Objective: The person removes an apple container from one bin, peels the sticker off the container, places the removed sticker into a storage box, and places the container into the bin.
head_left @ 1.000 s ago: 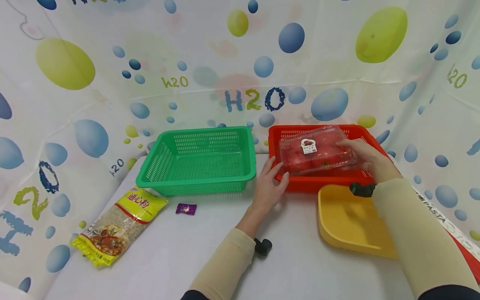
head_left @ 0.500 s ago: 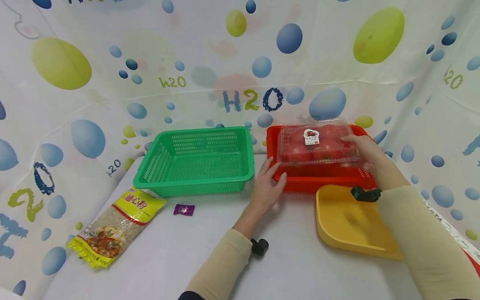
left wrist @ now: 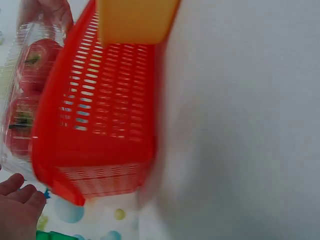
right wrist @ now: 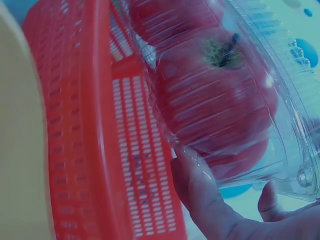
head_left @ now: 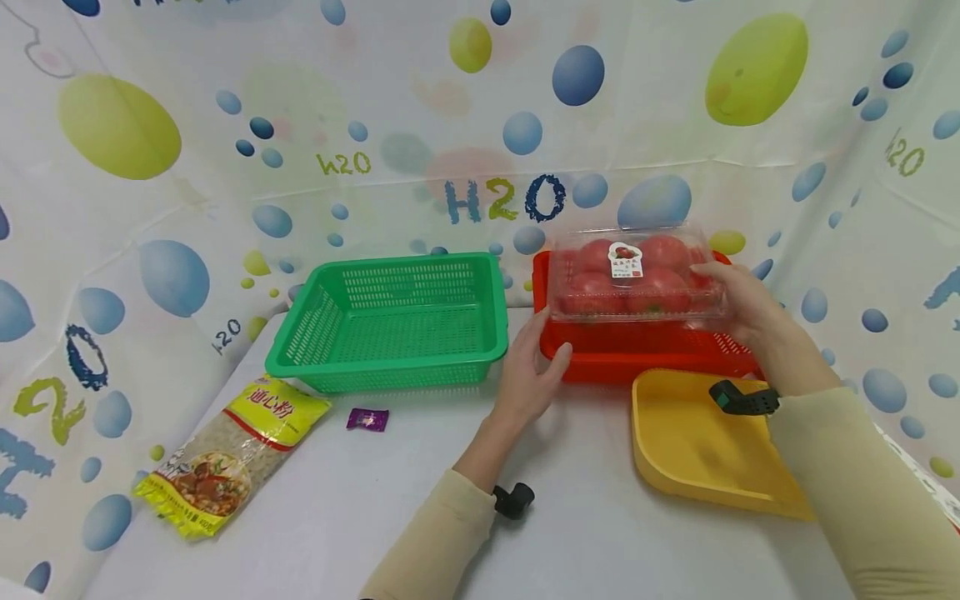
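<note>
Right hand (head_left: 738, 296) grips tomato box (head_left: 633, 275) above white table (head_left: 585, 517).

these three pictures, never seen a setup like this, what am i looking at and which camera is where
No machine here: a person works with two bare hands, wearing one camera on the head and one on each wrist.

The head view looks down on a white table. On it stand a green basket and a red basket, with a yellow tray, a bag of macaroni and a small purple candy nearer the person.

The right hand has a grip on a clear plastic box of tomatoes, held above the red basket. The left hand rests against that basket's near left corner.

The left wrist view shows the red basket from the side. The right wrist view looks up close at the tomato box and the fingers under it.
</note>
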### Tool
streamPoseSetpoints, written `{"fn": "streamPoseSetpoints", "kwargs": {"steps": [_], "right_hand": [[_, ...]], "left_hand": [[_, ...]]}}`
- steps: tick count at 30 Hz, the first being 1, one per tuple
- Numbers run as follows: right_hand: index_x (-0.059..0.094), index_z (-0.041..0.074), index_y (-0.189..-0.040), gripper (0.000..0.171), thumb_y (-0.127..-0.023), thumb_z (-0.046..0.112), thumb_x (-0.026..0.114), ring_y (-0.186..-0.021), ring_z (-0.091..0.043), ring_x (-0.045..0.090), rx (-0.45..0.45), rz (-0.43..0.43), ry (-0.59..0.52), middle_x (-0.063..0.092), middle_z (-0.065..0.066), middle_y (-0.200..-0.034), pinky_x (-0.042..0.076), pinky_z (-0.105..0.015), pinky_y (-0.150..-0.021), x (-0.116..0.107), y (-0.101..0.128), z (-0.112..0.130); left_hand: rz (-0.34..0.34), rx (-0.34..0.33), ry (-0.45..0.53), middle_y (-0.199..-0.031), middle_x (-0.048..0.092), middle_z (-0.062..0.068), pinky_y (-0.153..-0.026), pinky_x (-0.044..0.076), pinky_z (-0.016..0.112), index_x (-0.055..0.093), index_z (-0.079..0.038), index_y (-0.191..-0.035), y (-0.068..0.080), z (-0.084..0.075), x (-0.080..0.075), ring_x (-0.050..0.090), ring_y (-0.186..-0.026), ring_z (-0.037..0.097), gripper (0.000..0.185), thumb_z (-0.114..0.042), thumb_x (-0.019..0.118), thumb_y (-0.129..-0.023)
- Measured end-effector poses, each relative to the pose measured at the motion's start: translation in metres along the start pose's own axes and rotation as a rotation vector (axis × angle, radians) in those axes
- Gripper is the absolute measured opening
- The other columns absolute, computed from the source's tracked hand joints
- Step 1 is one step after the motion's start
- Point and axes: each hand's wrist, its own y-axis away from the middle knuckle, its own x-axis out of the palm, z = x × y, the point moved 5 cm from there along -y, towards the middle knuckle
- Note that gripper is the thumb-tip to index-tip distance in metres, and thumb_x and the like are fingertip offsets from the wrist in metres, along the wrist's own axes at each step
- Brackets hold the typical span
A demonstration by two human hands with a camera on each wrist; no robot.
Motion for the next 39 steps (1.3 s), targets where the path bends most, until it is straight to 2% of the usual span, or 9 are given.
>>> {"fn": "streamPoseSetpoints", "kwargs": {"steps": [4,12,14,18,24,28,32,36,39], "right_hand": [[0.036,0.037,-0.132,0.046,-0.097,0.043,0.066,-0.122,-0.019,0.045,0.009,0.031,-0.047,0.044,0.006,-0.136,0.055,-0.034,-0.092,0.009,0.007,0.001],[0.037,0.04,-0.133,0.05,-0.095,0.04,0.07,-0.127,-0.017,0.04,0.057,0.042,-0.141,0.041,0.01,-0.139,0.054,-0.037,-0.094,0.039,0.022,0.003],[0.036,0.039,-0.134,0.051,-0.096,0.038,0.07,-0.128,-0.017,0.039,0.069,0.056,-0.179,0.04,0.011,-0.14,0.054,-0.038,-0.094,0.047,0.025,0.002],[0.038,0.037,-0.136,0.051,-0.096,0.034,0.07,-0.128,-0.018,0.041,0.073,0.08,-0.233,0.041,0.01,-0.141,0.056,-0.038,-0.091,0.063,0.032,0.001],[0.041,0.035,-0.137,0.05,-0.096,0.031,0.069,-0.127,-0.018,0.046,0.022,0.104,-0.219,0.046,0.009,-0.141,0.056,-0.037,-0.09,0.082,0.044,-0.001],[0.042,0.033,-0.139,0.048,-0.098,0.03,0.067,-0.128,-0.019,0.046,0.0,0.156,-0.179,0.045,0.007,-0.143,0.054,-0.038,-0.093,0.099,0.05,-0.003],[0.042,0.028,-0.142,0.046,-0.101,0.031,0.063,-0.127,-0.021,0.048,-0.015,0.241,-0.088,0.044,0.003,-0.142,0.052,-0.039,-0.096,0.115,0.054,-0.007],[0.036,0.024,-0.15,0.054,-0.102,0.033,0.06,-0.122,-0.021,0.056,-0.024,0.32,0.029,0.048,-0.002,-0.14,0.053,-0.038,-0.096,0.124,0.059,-0.01],[0.029,0.021,-0.157,0.064,-0.102,0.033,0.059,-0.12,-0.023,0.058,-0.029,0.353,0.134,0.05,-0.005,-0.14,0.053,-0.037,-0.096,0.128,0.062,-0.013]], "left_hand": [[0.007,0.011,0.098,-0.16,0.035,-0.008,-0.109,0.041,0.049,0.029,-0.024,-0.16,0.0,-0.007,-0.011,0.034,-0.144,0.015,0.07,-0.038,0.059,-0.098],[0.005,-0.018,0.321,-0.163,0.028,-0.003,-0.112,0.038,0.039,0.024,-0.017,-0.162,0.002,-0.022,-0.042,0.028,-0.148,0.016,0.069,-0.03,0.054,-0.102],[-0.009,-0.036,0.347,-0.164,0.027,-0.002,-0.11,0.04,0.039,0.024,-0.018,-0.162,0.003,-0.022,-0.051,0.027,-0.149,0.016,0.068,-0.03,0.054,-0.102],[-0.022,-0.064,0.4,-0.164,0.027,0.002,-0.105,0.045,0.047,0.025,-0.018,-0.162,0.005,-0.022,-0.07,0.029,-0.147,0.022,0.066,-0.031,0.051,-0.103],[-0.04,-0.104,0.423,-0.162,0.031,0.007,-0.1,0.049,0.055,0.025,-0.02,-0.162,0.009,-0.019,-0.096,0.038,-0.142,0.028,0.065,-0.035,0.046,-0.102],[-0.052,-0.139,0.449,-0.161,0.032,0.01,-0.102,0.046,0.058,0.025,-0.019,-0.162,0.017,-0.015,-0.112,0.039,-0.141,0.032,0.065,-0.034,0.045,-0.101],[-0.048,-0.133,0.459,-0.16,0.032,0.013,-0.102,0.044,0.061,0.025,-0.015,-0.161,0.025,-0.013,-0.127,0.036,-0.142,0.035,0.067,-0.031,0.045,-0.1],[-0.024,-0.133,0.476,-0.16,0.032,0.013,-0.101,0.046,0.059,0.026,-0.015,-0.161,0.034,-0.009,-0.142,0.035,-0.142,0.034,0.067,-0.029,0.046,-0.099],[0.008,-0.13,0.508,-0.16,0.031,0.013,-0.1,0.049,0.051,0.025,-0.014,-0.161,0.039,-0.006,-0.15,0.035,-0.143,0.034,0.067,-0.027,0.045,-0.099]]}}
